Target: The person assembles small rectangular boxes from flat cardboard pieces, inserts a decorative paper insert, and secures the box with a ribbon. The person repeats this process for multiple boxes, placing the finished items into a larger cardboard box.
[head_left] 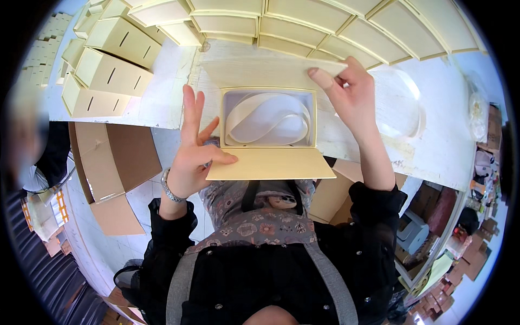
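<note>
An open cream box (pixel 268 145) sits at the table's front edge, with a wide white ribbon (pixel 244 116) looped inside it. Its flat cream lid (pixel 273 165) hangs open toward me. My left hand (pixel 190 154) is at the box's left corner, fingers spread upward, the thumb resting on the lid. Beyond the box's far right corner, my right hand (pixel 351 92) is closed in a pinch on a thin pale strip (pixel 335 67). Whether that strip joins the ribbon I cannot tell.
Cream boxes (pixel 309 16) are stacked along the table's far side. More boxes with dark slits (pixel 114 70) stand at the left. A white curved band (pixel 414 92) lies at the right. Open brown cartons (pixel 116 162) stand below the table's left edge.
</note>
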The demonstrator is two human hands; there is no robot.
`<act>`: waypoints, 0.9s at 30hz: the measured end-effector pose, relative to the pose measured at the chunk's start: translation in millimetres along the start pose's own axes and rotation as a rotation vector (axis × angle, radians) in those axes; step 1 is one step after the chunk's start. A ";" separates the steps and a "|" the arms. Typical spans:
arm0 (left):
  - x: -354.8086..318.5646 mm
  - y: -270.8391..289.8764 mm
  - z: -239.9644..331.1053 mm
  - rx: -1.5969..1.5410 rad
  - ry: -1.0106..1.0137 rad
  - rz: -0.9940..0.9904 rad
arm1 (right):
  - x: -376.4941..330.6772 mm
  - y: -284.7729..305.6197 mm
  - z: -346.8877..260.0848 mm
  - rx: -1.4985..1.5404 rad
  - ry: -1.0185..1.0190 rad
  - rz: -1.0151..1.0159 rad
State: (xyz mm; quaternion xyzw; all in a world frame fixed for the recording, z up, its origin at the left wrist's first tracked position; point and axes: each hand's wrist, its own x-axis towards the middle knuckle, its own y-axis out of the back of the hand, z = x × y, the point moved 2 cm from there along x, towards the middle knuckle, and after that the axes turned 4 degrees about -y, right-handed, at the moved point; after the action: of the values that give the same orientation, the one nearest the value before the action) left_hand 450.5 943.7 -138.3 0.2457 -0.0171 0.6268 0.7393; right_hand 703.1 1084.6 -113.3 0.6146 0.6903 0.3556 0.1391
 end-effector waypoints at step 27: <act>-17.4 -30.0 31.0 0.534 -0.097 0.566 | -116.5 135.2 11.0 0.880 0.469 0.652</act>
State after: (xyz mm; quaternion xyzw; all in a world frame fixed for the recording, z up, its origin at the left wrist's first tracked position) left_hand 483.6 913.0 -127.1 0.4443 0.0447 0.7759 0.4456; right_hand 835.3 976.6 -60.2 0.6998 0.5606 0.1868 -0.4014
